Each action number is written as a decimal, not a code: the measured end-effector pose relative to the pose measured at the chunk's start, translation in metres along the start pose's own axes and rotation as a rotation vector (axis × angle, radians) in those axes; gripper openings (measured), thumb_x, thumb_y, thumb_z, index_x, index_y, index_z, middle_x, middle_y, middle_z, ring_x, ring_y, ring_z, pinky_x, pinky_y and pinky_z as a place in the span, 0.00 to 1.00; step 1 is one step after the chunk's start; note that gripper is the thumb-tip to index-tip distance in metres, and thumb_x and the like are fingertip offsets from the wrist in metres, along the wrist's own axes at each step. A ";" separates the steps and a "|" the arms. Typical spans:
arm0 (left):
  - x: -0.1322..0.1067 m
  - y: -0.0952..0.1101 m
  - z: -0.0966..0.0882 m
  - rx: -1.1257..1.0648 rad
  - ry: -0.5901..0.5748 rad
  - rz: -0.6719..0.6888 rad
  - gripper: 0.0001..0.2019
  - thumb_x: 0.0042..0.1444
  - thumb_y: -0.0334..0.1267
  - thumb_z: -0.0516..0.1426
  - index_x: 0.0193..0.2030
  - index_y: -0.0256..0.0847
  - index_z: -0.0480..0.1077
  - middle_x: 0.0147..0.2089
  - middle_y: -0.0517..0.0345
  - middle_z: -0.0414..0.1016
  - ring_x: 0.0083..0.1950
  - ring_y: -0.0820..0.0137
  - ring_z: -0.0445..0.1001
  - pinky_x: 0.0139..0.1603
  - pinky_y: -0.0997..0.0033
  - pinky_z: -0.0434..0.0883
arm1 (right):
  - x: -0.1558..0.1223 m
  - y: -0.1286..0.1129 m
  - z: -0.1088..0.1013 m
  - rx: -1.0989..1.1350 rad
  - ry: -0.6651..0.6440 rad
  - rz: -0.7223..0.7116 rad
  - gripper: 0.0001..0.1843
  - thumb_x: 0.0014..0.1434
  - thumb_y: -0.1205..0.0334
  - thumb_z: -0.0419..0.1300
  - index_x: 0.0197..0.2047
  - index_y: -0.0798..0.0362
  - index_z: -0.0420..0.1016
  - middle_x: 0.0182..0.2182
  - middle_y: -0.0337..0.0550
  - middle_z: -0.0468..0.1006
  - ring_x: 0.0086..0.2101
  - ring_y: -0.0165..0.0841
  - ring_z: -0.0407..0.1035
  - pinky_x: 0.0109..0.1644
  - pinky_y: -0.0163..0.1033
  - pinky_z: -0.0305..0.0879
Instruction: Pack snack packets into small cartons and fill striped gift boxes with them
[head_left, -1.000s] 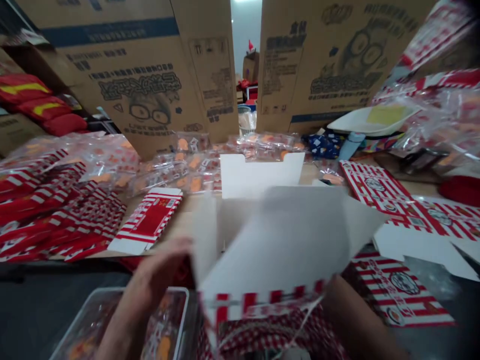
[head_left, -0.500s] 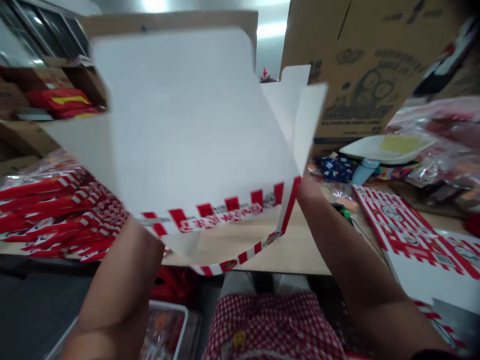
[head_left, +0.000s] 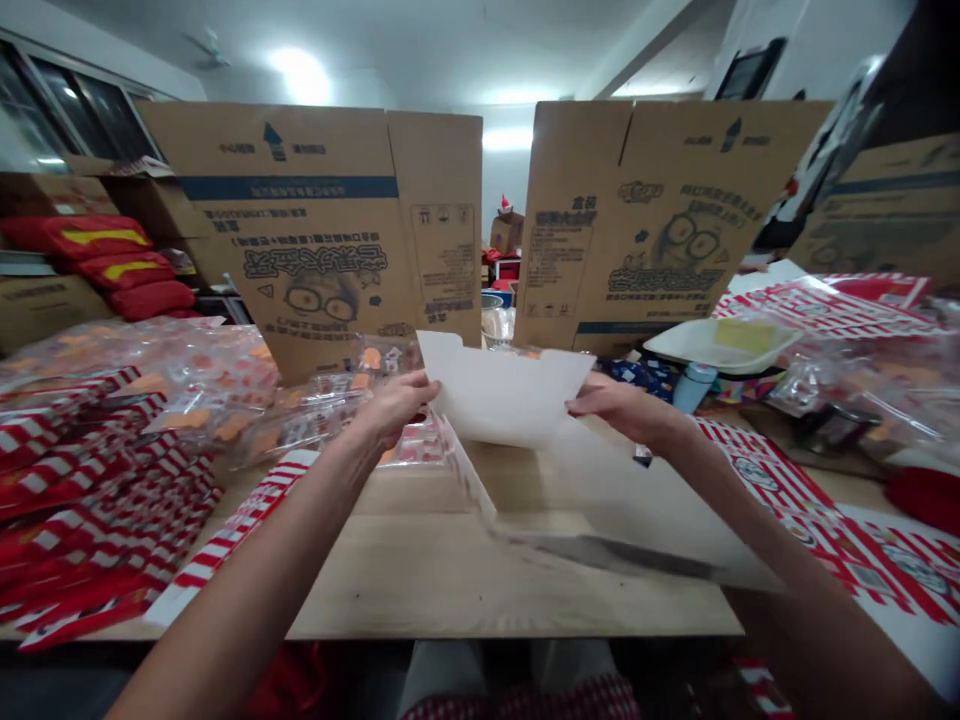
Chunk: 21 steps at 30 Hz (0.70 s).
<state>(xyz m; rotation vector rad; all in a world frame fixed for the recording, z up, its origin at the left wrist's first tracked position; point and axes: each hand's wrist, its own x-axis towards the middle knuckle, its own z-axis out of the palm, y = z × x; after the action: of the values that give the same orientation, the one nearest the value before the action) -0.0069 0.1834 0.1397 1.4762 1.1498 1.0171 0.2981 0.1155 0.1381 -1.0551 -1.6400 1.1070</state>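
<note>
A partly folded cardboard box (head_left: 502,390), white on the faces toward me, hangs over the table between my two hands. Its near flaps are smeared by motion. My left hand (head_left: 405,405) pinches its left upper corner, thumb toward me. At the opposite upper corner, my right hand (head_left: 622,408) grips the edge between thumb and fingers. Through the open middle of the box the wooden tabletop (head_left: 420,580) shows. Beneath my left forearm lies a red-and-white striped piece of card (head_left: 247,525).
Striped folded cards (head_left: 105,510) are piled at the left, with clear bags of orange pieces (head_left: 195,400) behind. Two tall brown cartons stand at the back, left (head_left: 315,220) and right (head_left: 637,230). Flat striped box blanks (head_left: 825,510) and a white tray (head_left: 720,345) lie at the right.
The box has gone down and away from me, from close before the camera to above the table. Its large white panel has swung over to the right. Both hands still hold it.
</note>
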 end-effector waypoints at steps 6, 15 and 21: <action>-0.013 -0.054 0.014 -0.069 -0.038 0.037 0.22 0.44 0.52 0.68 0.42 0.39 0.79 0.44 0.50 0.83 0.43 0.60 0.76 0.46 0.63 0.72 | -0.005 0.051 0.004 -0.445 -0.008 0.166 0.07 0.50 0.62 0.58 0.23 0.51 0.72 0.19 0.38 0.71 0.21 0.33 0.63 0.26 0.36 0.61; -0.053 -0.123 0.019 0.174 -0.140 0.002 0.14 0.47 0.36 0.57 0.39 0.37 0.80 0.37 0.52 0.80 0.44 0.54 0.80 0.47 0.56 0.76 | -0.029 0.087 0.026 -0.288 -0.018 0.270 0.09 0.48 0.74 0.56 0.24 0.55 0.77 0.18 0.34 0.69 0.18 0.27 0.62 0.21 0.30 0.60; -0.053 -0.125 0.007 0.373 -0.396 0.258 0.16 0.54 0.37 0.60 0.48 0.44 0.82 0.53 0.49 0.82 0.62 0.54 0.74 0.68 0.54 0.65 | -0.034 0.084 0.011 -0.313 -0.027 -0.023 0.11 0.55 0.64 0.59 0.33 0.52 0.85 0.30 0.42 0.82 0.42 0.43 0.78 0.50 0.46 0.75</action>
<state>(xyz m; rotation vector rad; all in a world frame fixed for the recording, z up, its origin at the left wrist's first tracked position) -0.0323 0.1411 0.0129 2.0565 0.9052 0.6497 0.3105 0.1019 0.0491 -1.2190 -1.8841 0.8694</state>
